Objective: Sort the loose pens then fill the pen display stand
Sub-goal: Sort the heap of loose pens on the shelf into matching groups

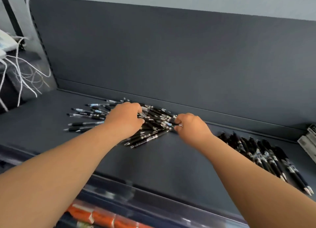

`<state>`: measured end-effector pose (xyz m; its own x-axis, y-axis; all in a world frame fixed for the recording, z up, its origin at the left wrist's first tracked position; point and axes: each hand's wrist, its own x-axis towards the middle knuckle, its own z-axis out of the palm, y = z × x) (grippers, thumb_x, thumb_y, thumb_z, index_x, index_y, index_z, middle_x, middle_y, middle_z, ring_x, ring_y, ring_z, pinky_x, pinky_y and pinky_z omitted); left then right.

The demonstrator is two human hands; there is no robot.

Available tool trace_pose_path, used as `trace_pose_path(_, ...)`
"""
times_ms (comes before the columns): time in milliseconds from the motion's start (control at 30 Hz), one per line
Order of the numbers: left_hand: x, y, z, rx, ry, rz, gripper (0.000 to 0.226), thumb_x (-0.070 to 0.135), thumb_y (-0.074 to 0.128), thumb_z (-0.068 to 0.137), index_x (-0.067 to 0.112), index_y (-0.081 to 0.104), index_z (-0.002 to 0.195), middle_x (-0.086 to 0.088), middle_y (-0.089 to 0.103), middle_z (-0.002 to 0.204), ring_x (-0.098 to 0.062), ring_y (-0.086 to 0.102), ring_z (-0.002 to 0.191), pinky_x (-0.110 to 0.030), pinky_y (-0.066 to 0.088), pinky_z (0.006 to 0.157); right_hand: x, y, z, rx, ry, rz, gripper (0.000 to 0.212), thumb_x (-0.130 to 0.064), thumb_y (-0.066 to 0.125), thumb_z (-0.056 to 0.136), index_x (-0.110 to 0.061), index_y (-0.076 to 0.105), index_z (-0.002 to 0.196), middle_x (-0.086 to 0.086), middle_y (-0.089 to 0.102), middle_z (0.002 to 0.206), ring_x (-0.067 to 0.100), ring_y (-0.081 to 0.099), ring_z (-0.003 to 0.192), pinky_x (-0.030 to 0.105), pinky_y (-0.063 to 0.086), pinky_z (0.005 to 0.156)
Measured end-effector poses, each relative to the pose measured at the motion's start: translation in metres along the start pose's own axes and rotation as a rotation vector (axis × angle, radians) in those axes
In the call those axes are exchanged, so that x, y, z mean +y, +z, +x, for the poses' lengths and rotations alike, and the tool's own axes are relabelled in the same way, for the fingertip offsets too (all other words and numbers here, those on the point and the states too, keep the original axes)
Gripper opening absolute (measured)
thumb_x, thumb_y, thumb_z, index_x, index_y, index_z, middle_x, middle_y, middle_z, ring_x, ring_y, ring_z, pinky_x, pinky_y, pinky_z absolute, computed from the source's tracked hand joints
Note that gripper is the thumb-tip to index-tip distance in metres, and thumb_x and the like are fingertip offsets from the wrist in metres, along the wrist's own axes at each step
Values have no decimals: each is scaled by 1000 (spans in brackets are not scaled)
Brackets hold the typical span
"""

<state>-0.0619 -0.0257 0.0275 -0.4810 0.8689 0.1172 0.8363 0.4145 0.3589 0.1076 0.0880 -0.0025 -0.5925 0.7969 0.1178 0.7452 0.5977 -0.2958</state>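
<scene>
A loose heap of black pens [153, 123] lies on the dark shelf [171, 159] near its back wall. Several more pens [85, 114] are spread out to the heap's left. My left hand [124, 118] lies on the heap's left side, fingers curled into the pens. My right hand [191, 126] is at the heap's right end and pinches a pen tip between thumb and finger. A second group of black pens [266, 157] lies side by side at the right, tips toward me.
White strings [22, 70] hang over a dark box at the far left. A pale grey object [307, 142] sits at the right edge. Orange packages [102, 217] show on the shelf below, behind its front lip [153, 197].
</scene>
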Motion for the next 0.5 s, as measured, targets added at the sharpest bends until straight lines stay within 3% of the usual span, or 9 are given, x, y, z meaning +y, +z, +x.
trace_pose_path(267, -49, -8, 35, -28, 115, 44, 33, 31, 57, 91, 25, 57, 123, -1, 57, 125, -22, 51, 116, -34, 44, 91, -15, 20, 37, -17, 182, -41, 28, -18, 45, 97, -12, 61, 119, 11, 57, 122, 33, 48, 115, 35, 43, 90)
trace_pose_path(500, -75, -1, 73, -96, 282, 51, 30, 30, 55, 92, 25, 57, 122, 1, 56, 120, -21, 49, 112, -27, 35, 81, -35, 36, 52, -60, 340, -82, 34, -21, 53, 91, -18, 56, 124, 11, 54, 125, 33, 49, 117, 39, 45, 93)
